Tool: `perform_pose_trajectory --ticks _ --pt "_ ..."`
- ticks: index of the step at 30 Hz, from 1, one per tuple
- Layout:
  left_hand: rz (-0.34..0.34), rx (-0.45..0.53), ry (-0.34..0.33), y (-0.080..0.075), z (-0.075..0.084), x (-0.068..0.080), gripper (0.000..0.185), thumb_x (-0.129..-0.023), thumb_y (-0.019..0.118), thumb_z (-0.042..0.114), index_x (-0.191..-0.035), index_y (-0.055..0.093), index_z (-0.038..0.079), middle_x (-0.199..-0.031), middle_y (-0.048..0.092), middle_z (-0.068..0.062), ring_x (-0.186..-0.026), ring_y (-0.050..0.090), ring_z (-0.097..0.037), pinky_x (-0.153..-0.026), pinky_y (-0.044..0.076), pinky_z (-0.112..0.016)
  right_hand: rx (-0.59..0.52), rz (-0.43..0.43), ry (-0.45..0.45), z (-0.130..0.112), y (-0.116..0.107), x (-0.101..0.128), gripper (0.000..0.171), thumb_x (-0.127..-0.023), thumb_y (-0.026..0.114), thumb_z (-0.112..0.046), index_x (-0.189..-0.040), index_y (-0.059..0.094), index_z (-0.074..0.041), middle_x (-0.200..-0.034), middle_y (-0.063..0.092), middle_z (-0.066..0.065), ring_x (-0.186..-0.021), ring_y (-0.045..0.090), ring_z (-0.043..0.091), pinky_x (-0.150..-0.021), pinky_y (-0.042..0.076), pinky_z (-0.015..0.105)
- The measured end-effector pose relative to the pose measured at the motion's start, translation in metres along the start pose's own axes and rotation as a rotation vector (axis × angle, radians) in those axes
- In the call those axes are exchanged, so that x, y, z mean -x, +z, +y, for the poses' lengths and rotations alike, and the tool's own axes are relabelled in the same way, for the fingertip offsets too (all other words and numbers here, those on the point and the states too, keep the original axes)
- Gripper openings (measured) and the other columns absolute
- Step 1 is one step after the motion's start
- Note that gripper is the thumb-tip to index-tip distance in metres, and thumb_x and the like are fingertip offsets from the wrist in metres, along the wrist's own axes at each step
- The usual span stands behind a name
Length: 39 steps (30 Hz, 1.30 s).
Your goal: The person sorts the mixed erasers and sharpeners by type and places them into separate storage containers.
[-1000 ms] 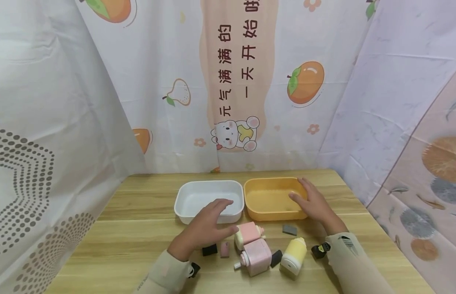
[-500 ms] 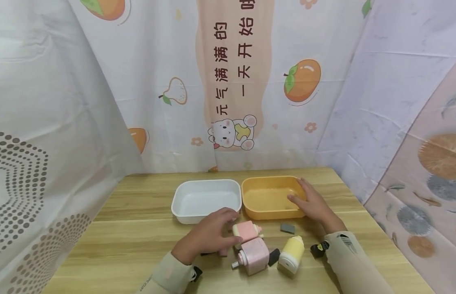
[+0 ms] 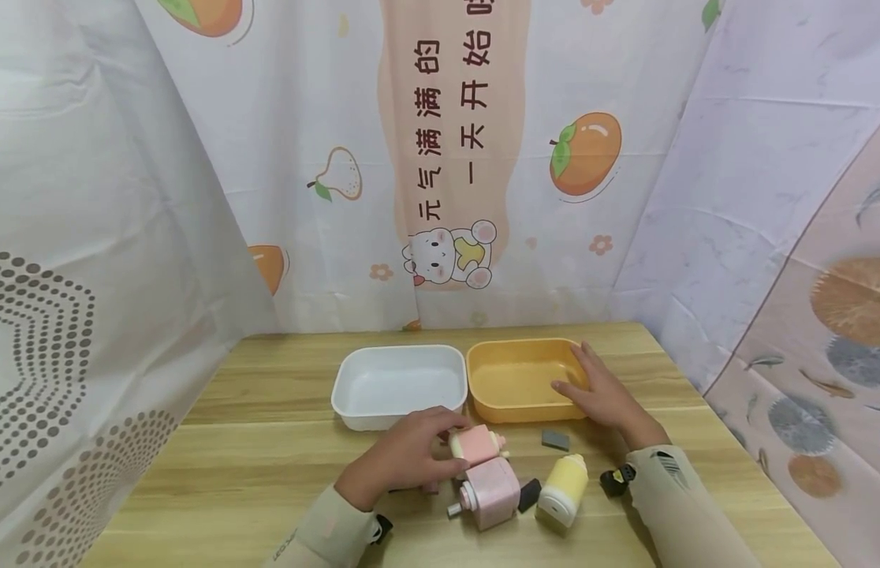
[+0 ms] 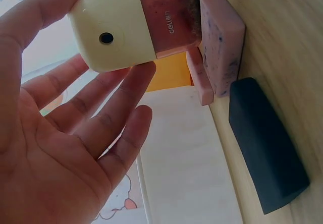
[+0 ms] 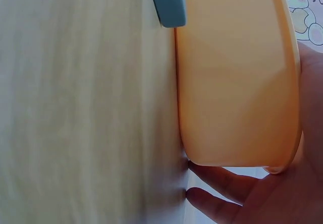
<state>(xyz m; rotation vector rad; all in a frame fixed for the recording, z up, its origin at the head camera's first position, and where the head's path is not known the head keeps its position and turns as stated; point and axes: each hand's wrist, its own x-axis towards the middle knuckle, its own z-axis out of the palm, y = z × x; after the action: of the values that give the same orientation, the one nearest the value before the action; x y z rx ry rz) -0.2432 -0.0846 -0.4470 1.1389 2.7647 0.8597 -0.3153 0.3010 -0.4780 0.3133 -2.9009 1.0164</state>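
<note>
My left hand [image 3: 404,457] is at a pink and cream pencil sharpener [image 3: 477,444], its thumb and fingers at either side of the cream end. That end, with its pencil hole, faces the left wrist camera. A second, paler pink sharpener [image 3: 491,493] with a crank lies right in front of it. My right hand [image 3: 612,396] holds the right end of an orange tub [image 3: 528,412], thumb over the rim and other fingers outside. The right wrist view shows fingertips low beside the tub's end wall [image 5: 227,156].
A white tub [image 3: 369,422] stands left of the orange one. A yellow sharpener [image 3: 564,485], a grey eraser [image 3: 555,440] and a black block [image 3: 529,495] lie nearby. Pink erasers [image 4: 222,42] and another black block [image 4: 267,148] are mostly hidden under the left hand in the head view.
My left hand has come down from in front of the white tub to the pink and cream sharpener and closed around its end. The right hand has stayed on the orange tub.
</note>
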Motion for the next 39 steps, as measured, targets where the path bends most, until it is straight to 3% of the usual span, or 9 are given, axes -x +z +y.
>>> perform_pose_trajectory --ticks 12,28,39 --pt "-0.010 -0.005 -0.024 0.0003 0.0027 -0.0012 0.046 -0.086 0.080 0.043 -0.129 0.071 0.028 -0.115 0.068 0.016 -0.098 0.066 -0.012 -0.089 0.052 -0.027 0.011 -0.003 0.004 -0.0042 -0.0009 0.0024 0.102 -0.096 0.060 -0.066 -0.168 0.011 -0.012 -0.173 -0.003 0.022 -0.154 0.012 0.057 -0.116 0.018 0.077" --pt "-0.015 -0.015 -0.049 0.0058 0.0040 -0.0023 0.050 -0.085 0.084 0.035 -0.131 0.066 0.029 -0.122 0.068 0.017 -0.100 0.059 -0.001 -0.095 0.053 -0.030 0.043 -0.030 -0.006 -0.0072 -0.0044 0.0034 0.104 -0.095 0.060 -0.067 -0.168 0.010 -0.013 -0.172 -0.003 0.024 -0.152 0.014 0.059 -0.115 0.019 0.078" --pt "0.008 -0.036 -0.032 0.0088 0.0014 -0.0021 0.043 -0.085 0.083 0.032 -0.124 0.067 0.028 -0.112 0.067 0.017 -0.093 0.063 -0.011 -0.085 0.051 -0.026 0.034 -0.059 -0.010 -0.0087 -0.0052 0.0065 0.105 -0.095 0.062 -0.066 -0.167 0.010 -0.009 -0.172 -0.007 0.025 -0.152 0.011 0.059 -0.115 0.018 0.077"
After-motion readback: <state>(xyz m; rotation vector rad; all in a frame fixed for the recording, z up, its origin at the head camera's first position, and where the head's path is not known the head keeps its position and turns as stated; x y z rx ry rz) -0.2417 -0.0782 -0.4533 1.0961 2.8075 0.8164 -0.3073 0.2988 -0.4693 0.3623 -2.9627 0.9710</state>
